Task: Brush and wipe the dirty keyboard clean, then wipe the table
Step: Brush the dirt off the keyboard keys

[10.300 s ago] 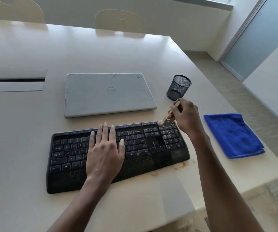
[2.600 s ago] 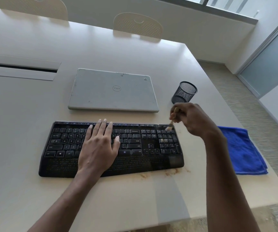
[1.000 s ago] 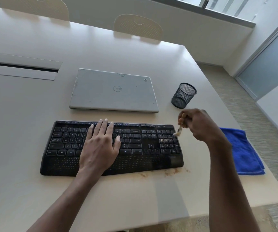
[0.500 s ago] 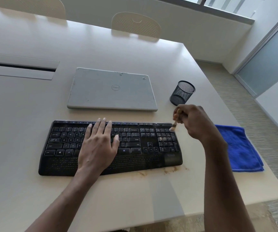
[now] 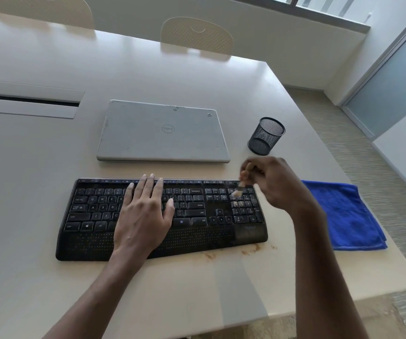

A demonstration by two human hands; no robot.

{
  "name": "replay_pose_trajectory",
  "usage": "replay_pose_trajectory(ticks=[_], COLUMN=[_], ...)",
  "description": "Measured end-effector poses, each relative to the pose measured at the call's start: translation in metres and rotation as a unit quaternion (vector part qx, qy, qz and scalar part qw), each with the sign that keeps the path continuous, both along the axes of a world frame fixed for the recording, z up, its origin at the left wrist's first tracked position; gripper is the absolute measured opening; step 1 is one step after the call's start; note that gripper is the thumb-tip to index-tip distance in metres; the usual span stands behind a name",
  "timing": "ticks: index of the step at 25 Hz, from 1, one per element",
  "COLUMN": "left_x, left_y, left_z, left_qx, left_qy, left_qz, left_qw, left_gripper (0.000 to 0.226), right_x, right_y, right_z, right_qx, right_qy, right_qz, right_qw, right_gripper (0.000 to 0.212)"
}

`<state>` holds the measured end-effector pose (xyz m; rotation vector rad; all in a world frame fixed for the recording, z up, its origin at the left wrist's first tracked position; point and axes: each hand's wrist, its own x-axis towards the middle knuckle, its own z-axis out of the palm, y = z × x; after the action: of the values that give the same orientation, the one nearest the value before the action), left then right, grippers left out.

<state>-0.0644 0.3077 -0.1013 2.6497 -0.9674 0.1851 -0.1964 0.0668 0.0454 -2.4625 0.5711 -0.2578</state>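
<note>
Head view: left hand (image 5: 145, 216) laid flat, fingers straight, on keyboard (image 5: 197, 241) centre. Brush (image 5: 240, 188) pinched in right hand (image 5: 279, 184), bristles on numpad keys just below fist; blur noted. Risk: grit flicked onto bench (image 5: 50, 302) or blue cloth (image 5: 344, 216) right of that hand; keyboard shifted if left-hand pressure eased.

The keyboard (image 5: 197, 231) lies on the table (image 5: 50, 289), set left to right near the front edge. Behind it and apart from it lies the laptop (image 5: 162, 132), with the pen cup (image 5: 265, 137) standing just to the laptop's right. The cloth (image 5: 344, 216) lies right of the keyboard, by the table's right edge. The left hand (image 5: 143, 216) rests flat on the keyboard's middle keys. The right hand (image 5: 277, 184) holds the brush (image 5: 240, 189) above the keyboard's right end, bristles down at the number pad. Stains (image 5: 251, 249) lie on the table just before the keyboard's right front corner. A cable hatch (image 5: 25, 101) sits in the table at far left, and a chair (image 5: 197, 35) stands behind the far edge.
</note>
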Motion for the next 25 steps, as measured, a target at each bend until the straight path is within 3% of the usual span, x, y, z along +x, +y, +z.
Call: replay_pose_trajectory(ticks=[3,9,14,20,25], left_x=[0.0,-0.001,0.001,0.0,0.0], left_y=[0.0,-0.001,0.0,-0.001,0.001], left_z=[0.0,0.001,0.0,0.001,0.001], left_qx=[0.004,0.001,0.004,0.003,0.007], left_qy=[0.001,0.002,0.002,0.002,0.0], left_qz=[-0.002,0.001,-0.001,-0.001,-0.002], left_qw=[1.0,1.0,1.0,1.0,1.0], left_gripper=[0.069,0.069,0.069,0.069,0.069], right_x=[0.007,-0.013,0.001,-0.018,-0.01], right_y=[0.013,-0.016,0.008,-0.022,-0.01], right_z=[-0.006,0.0,0.001,-0.002,-0.006], right_qx=[0.019,-0.067,0.022,-0.045,-0.002], right_qy=[0.019,0.04,0.013,0.022,0.009], right_qz=[0.05,-0.044,0.034,-0.076,-0.039], right_qw=[0.998,0.996,0.999,0.996,0.999], right_gripper=[0.026,0.032,0.024,0.027,0.025])
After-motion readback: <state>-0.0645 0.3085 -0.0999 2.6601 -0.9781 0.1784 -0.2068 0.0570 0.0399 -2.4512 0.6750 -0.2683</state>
